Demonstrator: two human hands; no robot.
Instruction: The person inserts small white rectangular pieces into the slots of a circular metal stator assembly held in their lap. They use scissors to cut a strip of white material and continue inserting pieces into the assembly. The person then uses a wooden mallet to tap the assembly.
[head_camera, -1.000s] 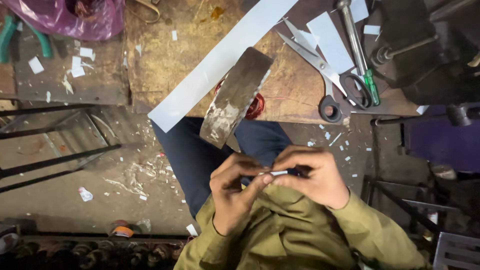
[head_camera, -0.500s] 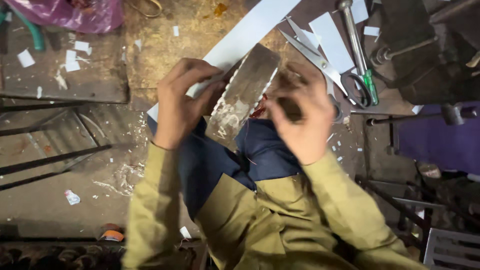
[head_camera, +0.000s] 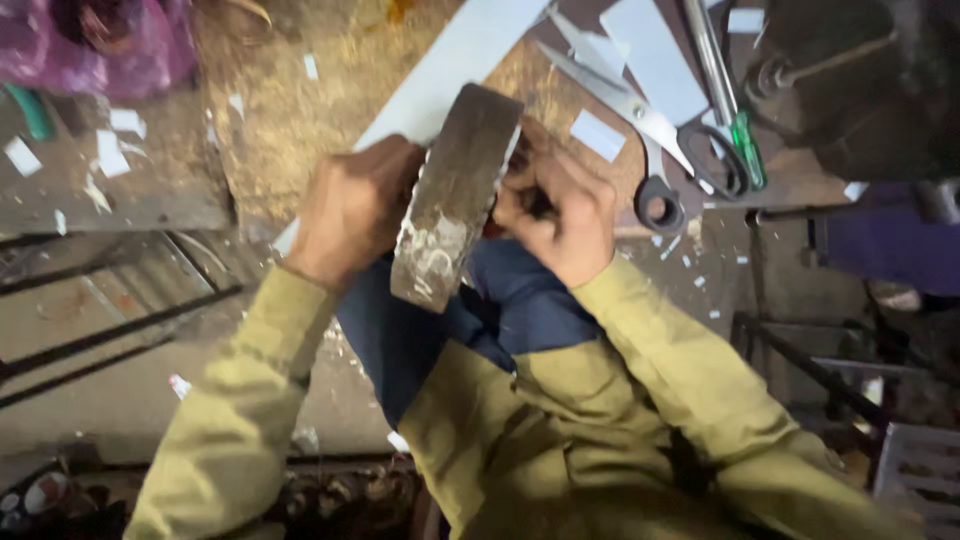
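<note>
**Both hands at the metal block**

A worn grey metal block (head_camera: 453, 200) juts over the workbench (head_camera: 280, 110) edge, above the person's knees. The left hand (head_camera: 352, 210) presses its left side; the right hand (head_camera: 556, 212) curls against its right, whether gripping anything I cannot tell. A long white strip (head_camera: 450, 60) lies behind; scissors (head_camera: 640, 125) rest nearby.

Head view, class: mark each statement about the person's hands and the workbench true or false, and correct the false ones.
1. Both hands, left hand and right hand, are at the metal block. True.
2. The scissors are in the right hand. False: they lie on the workbench, beside that hand.
3. The long white strip runs behind the block. True.
4. The person wears red sleeves. False: the sleeves are olive-yellow.
5. A green-handled tool lies near the scissors. True.
</note>
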